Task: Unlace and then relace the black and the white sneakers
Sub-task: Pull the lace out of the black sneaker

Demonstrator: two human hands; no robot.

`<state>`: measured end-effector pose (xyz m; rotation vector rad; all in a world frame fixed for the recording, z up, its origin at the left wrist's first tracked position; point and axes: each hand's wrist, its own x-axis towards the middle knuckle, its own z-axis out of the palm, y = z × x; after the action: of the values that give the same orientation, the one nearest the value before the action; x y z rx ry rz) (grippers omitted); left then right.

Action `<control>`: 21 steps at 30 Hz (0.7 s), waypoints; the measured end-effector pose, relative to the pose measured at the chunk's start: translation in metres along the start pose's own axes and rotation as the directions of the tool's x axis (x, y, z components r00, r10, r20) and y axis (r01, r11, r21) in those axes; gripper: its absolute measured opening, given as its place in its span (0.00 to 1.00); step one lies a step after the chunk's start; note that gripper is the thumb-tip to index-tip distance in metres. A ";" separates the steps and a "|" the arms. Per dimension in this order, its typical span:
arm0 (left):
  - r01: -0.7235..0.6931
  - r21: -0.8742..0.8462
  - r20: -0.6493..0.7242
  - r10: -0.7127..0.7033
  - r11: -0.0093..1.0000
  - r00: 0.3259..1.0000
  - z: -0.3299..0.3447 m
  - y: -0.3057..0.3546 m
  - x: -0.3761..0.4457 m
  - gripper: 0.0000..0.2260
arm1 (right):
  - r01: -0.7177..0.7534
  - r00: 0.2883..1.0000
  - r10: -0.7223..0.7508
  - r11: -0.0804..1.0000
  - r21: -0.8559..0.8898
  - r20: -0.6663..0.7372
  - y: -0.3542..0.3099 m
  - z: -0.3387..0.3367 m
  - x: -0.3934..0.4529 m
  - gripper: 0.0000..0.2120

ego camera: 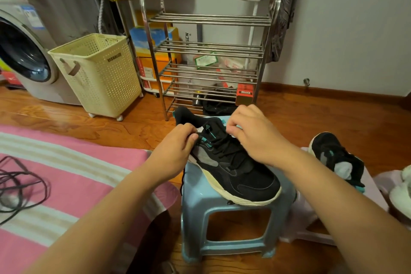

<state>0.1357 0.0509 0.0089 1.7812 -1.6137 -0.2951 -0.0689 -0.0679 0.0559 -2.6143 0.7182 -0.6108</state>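
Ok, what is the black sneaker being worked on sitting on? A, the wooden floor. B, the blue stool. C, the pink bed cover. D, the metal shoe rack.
B: the black sneaker rests on the blue stool, with both hands at its laces.

A light blue plastic stool (224,227) stands on the wooden floor (93,122), and a black sneaker (235,169) lies directly on its seat, the toe pointing toward the camera and a little to the right. To the right, a second black sneaker (338,158) rests on a pale surface (311,211) that I cannot identify clearly. On the left, a bed with a pink and white striped cover (73,184) carries a dark cable (22,187). On the floor further back stand a cream laundry basket (97,73), a metal shoe rack (211,60) and a washing machine (24,51).
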 end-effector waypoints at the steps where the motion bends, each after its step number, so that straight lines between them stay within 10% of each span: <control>1: -0.001 0.007 0.004 0.001 1.000 1.000 0.000 0.001 0.001 0.05 | 0.005 1.000 -0.006 0.999 0.039 0.014 0.000 -0.002 -0.003 0.05; 11: -0.005 0.042 0.004 0.005 0.999 1.000 -0.001 -0.002 -0.002 0.05 | 0.264 0.919 -0.319 0.935 -0.238 -0.231 -0.011 0.017 -0.010 0.04; 14: 0.007 0.025 0.008 -0.007 1.000 1.000 -0.001 0.000 -0.001 0.06 | -0.122 0.915 0.089 0.991 -0.061 -0.393 0.038 0.001 -0.008 0.08; 17: -0.002 0.006 0.009 0.002 1.000 1.000 0.000 0.003 -0.003 0.06 | -0.647 0.722 0.664 0.748 0.150 -0.193 0.079 -0.011 -0.020 0.14; 21: -0.016 0.042 0.016 0.016 0.999 1.000 0.000 0.003 -0.001 0.06 | -0.322 0.897 0.345 0.938 0.126 -0.276 0.040 -0.016 -0.021 0.10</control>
<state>0.1326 0.0516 0.0106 1.8011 -1.6560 -0.2699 -0.1092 -0.0926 0.0452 -2.2732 1.1803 -0.9087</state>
